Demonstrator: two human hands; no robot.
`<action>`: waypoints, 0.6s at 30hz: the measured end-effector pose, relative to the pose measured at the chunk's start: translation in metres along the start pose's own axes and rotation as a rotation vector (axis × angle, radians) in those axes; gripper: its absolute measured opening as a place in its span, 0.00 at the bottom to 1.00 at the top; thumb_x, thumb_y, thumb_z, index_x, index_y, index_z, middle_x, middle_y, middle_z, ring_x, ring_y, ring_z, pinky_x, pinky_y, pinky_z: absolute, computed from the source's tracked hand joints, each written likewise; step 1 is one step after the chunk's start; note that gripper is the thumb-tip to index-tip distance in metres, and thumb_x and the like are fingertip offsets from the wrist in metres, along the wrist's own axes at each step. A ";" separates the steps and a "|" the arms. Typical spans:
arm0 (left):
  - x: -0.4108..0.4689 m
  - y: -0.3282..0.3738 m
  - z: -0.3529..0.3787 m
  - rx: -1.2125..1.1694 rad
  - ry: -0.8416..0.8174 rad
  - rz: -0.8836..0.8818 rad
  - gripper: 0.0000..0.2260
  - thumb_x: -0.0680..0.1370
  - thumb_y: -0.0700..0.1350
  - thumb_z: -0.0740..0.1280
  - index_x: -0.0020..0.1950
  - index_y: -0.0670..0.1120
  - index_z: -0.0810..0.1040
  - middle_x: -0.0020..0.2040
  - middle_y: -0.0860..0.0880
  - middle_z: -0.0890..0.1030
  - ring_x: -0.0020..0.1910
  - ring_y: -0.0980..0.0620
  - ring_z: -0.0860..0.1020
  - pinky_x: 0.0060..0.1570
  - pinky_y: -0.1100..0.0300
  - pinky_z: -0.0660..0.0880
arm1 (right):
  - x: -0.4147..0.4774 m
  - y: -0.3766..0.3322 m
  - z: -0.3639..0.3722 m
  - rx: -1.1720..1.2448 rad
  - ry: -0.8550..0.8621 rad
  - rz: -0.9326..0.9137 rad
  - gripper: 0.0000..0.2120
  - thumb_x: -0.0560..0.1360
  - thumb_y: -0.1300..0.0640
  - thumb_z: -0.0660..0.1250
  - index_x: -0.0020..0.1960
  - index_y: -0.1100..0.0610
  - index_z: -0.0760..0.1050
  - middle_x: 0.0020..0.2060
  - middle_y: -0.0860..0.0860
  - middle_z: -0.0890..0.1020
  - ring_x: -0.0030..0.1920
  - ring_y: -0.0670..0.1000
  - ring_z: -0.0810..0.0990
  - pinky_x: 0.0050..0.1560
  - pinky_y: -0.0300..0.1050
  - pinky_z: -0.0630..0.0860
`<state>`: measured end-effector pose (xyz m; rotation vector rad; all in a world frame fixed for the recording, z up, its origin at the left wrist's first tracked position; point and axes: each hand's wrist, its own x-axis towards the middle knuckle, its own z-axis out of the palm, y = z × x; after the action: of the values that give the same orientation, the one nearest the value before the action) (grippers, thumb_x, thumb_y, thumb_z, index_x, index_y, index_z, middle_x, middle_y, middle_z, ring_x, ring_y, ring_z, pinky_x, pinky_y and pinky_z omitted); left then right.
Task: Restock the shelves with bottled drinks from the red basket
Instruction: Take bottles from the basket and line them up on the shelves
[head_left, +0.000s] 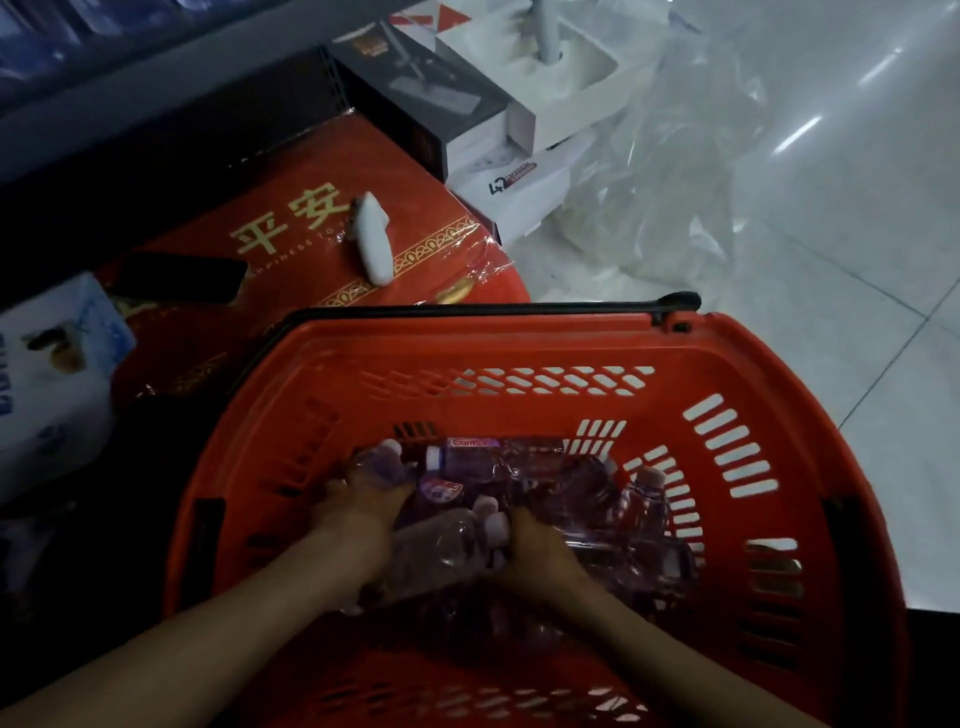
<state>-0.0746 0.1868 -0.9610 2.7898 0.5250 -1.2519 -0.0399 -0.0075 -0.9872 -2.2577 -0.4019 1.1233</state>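
The bottles (524, 499) lie jumbled in the bottom of the red basket (727, 364), clear plastic with pale caps and purple labels; one label reads partly "Gante", the rest too blurred to read. Dim light and overlap make it hard to count them. One bottle (447, 545) lies tilted between the two hands, its cap end pointing up-right.

The left hand (358, 514) is down among the bottles at the left of the pile, fingers curled over the shoulder of a bottle whose cap shows just beyond the fingertips; the hold looks closed, though the underside of the grip is hidden. The right hand (540, 551) presses into the middle of the pile beside the tilted bottle's cap; its fingers are buried among the bottles, so I cannot tell how far they are closed or which bottle, if any, they have. Both forearms run off the lower edge.

The basket's black handle (493, 309) lies folded along the far rim. Beyond it sits a red box (322, 171) with gold characters, wrapped in film, with a white object (374, 244) and a dark flat one (182, 275) on top. Left of it a white-and-blue pack (52, 374) is cut off by the frame. Farther off are dark and white cartons (467, 114) and crumpled clear plastic (675, 171) on the tiled floor (857, 260). The shelf (130, 104) at top left is dark and blurred.
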 end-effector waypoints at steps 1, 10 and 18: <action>-0.002 -0.003 -0.003 -0.129 0.054 0.014 0.40 0.73 0.54 0.70 0.77 0.65 0.49 0.81 0.48 0.49 0.73 0.39 0.64 0.70 0.50 0.67 | 0.001 0.001 0.001 0.159 0.013 0.038 0.25 0.71 0.50 0.75 0.64 0.54 0.71 0.58 0.52 0.81 0.58 0.55 0.80 0.51 0.44 0.76; -0.017 -0.023 -0.024 -1.469 -0.320 -0.039 0.23 0.58 0.35 0.71 0.53 0.38 0.81 0.41 0.37 0.84 0.34 0.43 0.82 0.37 0.54 0.79 | -0.002 -0.002 0.009 0.455 0.083 -0.038 0.12 0.77 0.48 0.67 0.55 0.51 0.67 0.46 0.46 0.80 0.47 0.47 0.80 0.48 0.47 0.76; -0.017 -0.036 -0.034 -1.438 -0.456 0.146 0.33 0.60 0.25 0.71 0.63 0.44 0.75 0.48 0.41 0.85 0.47 0.43 0.84 0.43 0.51 0.81 | -0.001 -0.002 0.012 0.215 0.247 -0.222 0.06 0.79 0.53 0.65 0.51 0.52 0.67 0.45 0.45 0.76 0.42 0.41 0.73 0.39 0.35 0.66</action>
<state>-0.0720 0.2215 -0.9219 1.2847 0.7288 -0.8307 -0.0500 -0.0017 -0.9911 -2.0712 -0.3985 0.7276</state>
